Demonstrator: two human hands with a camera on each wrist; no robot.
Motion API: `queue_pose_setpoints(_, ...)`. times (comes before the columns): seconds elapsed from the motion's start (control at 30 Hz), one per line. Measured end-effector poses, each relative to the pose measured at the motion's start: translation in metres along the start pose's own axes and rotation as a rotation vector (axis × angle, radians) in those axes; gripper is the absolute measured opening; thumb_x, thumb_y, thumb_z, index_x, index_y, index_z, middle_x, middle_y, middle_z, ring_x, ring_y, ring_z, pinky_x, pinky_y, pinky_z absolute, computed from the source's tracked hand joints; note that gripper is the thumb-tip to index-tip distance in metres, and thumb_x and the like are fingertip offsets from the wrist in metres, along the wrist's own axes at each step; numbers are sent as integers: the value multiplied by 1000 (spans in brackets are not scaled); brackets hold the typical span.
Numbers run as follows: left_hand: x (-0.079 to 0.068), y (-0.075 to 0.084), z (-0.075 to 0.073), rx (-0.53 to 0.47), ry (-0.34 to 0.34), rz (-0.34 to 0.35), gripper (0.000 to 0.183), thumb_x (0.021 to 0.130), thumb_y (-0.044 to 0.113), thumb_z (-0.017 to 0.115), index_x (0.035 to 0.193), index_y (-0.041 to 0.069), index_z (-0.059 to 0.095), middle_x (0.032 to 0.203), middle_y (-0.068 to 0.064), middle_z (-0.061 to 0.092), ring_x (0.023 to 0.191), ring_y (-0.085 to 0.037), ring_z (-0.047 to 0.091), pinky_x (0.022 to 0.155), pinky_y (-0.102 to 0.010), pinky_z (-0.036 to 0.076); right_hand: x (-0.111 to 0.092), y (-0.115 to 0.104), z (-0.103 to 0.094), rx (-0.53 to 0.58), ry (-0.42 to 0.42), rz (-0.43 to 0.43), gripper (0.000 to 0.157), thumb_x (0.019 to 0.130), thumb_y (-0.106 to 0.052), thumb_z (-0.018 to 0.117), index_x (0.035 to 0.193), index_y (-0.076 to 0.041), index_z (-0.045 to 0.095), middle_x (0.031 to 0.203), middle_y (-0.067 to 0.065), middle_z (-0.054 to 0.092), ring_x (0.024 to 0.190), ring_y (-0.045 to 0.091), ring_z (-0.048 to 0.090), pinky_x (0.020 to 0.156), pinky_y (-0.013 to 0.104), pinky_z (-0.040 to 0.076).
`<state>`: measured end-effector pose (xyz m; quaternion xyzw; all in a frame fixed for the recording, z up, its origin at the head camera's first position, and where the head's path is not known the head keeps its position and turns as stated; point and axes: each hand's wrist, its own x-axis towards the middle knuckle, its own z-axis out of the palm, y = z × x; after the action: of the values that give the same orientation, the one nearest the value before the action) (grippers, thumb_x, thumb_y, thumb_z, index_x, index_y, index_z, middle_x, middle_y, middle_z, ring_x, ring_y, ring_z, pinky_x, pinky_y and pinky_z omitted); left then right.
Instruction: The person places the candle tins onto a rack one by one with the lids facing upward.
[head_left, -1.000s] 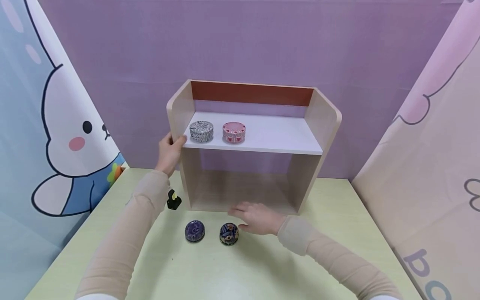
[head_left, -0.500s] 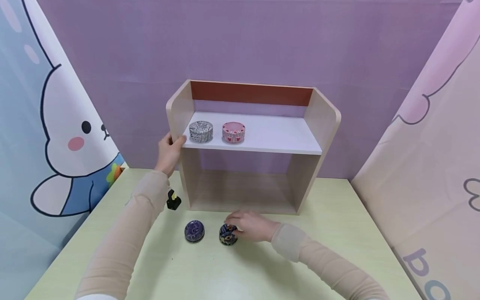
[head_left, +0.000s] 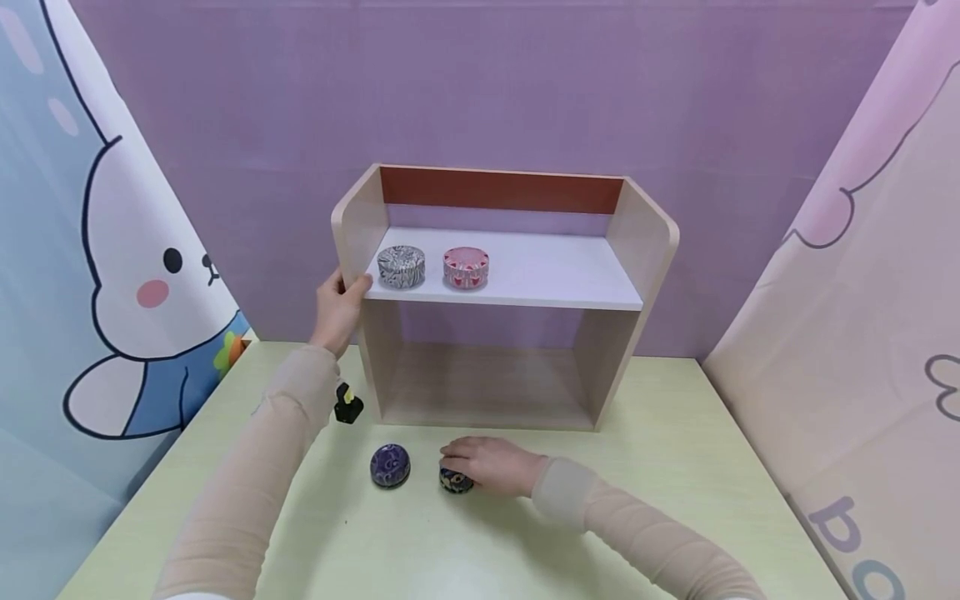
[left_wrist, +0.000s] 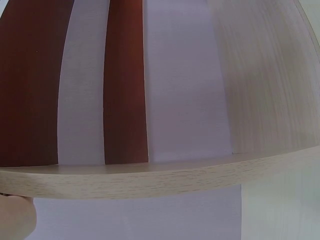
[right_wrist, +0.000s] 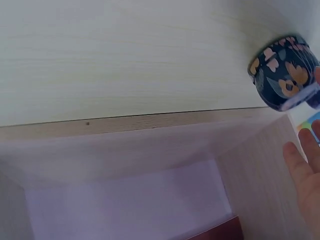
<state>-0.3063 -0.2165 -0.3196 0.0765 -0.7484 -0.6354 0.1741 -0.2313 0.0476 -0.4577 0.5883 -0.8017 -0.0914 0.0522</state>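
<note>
My left hand [head_left: 339, 312] grips the left side panel of a small wooden shelf unit [head_left: 555, 271], thumb at the front of the white board. In the left wrist view, a fingertip [left_wrist: 16, 217] shows beside the panel's edge [left_wrist: 125, 186]. My right hand [head_left: 495, 465] reaches over a dark blue floral round tin [head_left: 455, 482] on the table, partly covering it. The right wrist view shows straight fingers [right_wrist: 302, 167] spread apart from that tin [right_wrist: 280, 75], with the thumb at its far side. A purple patterned tin [head_left: 390, 466] stands to its left.
On the upper board sit a black-and-white tin [head_left: 401, 267] and a pink heart-patterned tin [head_left: 466, 268]. A small black object [head_left: 347, 406] lies by the unit's left foot. Printed curtains flank the pale table [head_left: 420, 558], and a purple cloth [head_left: 495, 83] hangs behind.
My right hand has moved left and toward me, from beside the dark floral tin to over it. The left hand keeps its grip on the shelf unit.
</note>
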Motion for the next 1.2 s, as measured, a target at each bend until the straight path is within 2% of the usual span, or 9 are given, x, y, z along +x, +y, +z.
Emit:
queue_pose_setpoints(0.1, 0, 0, 0, 1, 1, -3, 45, 91, 30, 49, 132, 10, 46, 128, -10, 48, 110, -19, 45, 99, -37, 36, 2, -2, 5, -36, -13, -13, 57, 79, -19, 70, 132, -18, 48, 137, 1, 46, 126, 16, 43, 103, 26, 35)
queue_pose_setpoints(0.27, 0, 0, 1, -5, 17, 4, 43, 91, 28, 50, 129, 8, 49, 123, -10, 50, 105, -16, 46, 96, -33, 37, 5, -4, 13, -117, -57, -26, 49, 87, -17, 60, 134, -22, 45, 142, 0, 40, 129, 16, 39, 105, 29, 33)
queue_pose_setpoints(0.4, 0, -1, 1, -7, 28, 9, 42, 90, 26, 51, 128, 8, 50, 120, -9, 51, 102, -15, 46, 93, -31, 37, 8, -6, 18, -175, -91, -39, 51, 88, -16, 57, 137, -23, 42, 144, 0, 37, 131, 16, 36, 105, 32, 33)
queue_pose_setpoints(0.63, 0, -1, 0, 2, 17, 1, 44, 91, 27, 50, 131, 9, 47, 127, -11, 49, 109, -19, 46, 99, -36, 36, 12, -7, 24, -226, -102, -47, 53, 88, -15, 57, 137, -25, 40, 145, -4, 35, 132, 15, 36, 104, 33, 35)
queue_pose_setpoints(0.8, 0, 1, 1, 2, 14, 5, 45, 91, 27, 49, 132, 8, 46, 130, -13, 48, 112, -20, 45, 100, -38, 35, 15, -9, 28, -237, -112, -47, 53, 88, -16, 58, 137, -26, 40, 146, -6, 33, 132, 15, 35, 103, 34, 36)
queue_pose_setpoints(0.93, 0, 1, 1, -2, 17, 3, 45, 91, 27, 50, 131, 8, 47, 128, -13, 49, 110, -20, 45, 100, -37, 35, 17, -10, 29, -220, -153, -28, 58, 86, -14, 61, 137, -27, 38, 147, -6, 30, 134, 16, 32, 103, 36, 36)
queue_pose_setpoints(1.07, 1, 1, 1, -5, 21, 2, 44, 91, 26, 50, 130, 8, 48, 127, -12, 49, 109, -19, 46, 99, -36, 36, 20, -11, 30, -197, -183, -12, 59, 85, -13, 62, 136, -30, 39, 148, -6, 28, 134, 17, 30, 99, 37, 40)
queue_pose_setpoints(1.2, 1, 1, 1, -6, 15, 7, 45, 91, 27, 50, 132, 9, 47, 128, -12, 49, 110, -18, 46, 99, -35, 36, 22, -12, 32, -200, -180, -12, 56, 85, -14, 62, 134, -31, 40, 147, -5, 30, 133, 18, 32, 93, 34, 45)
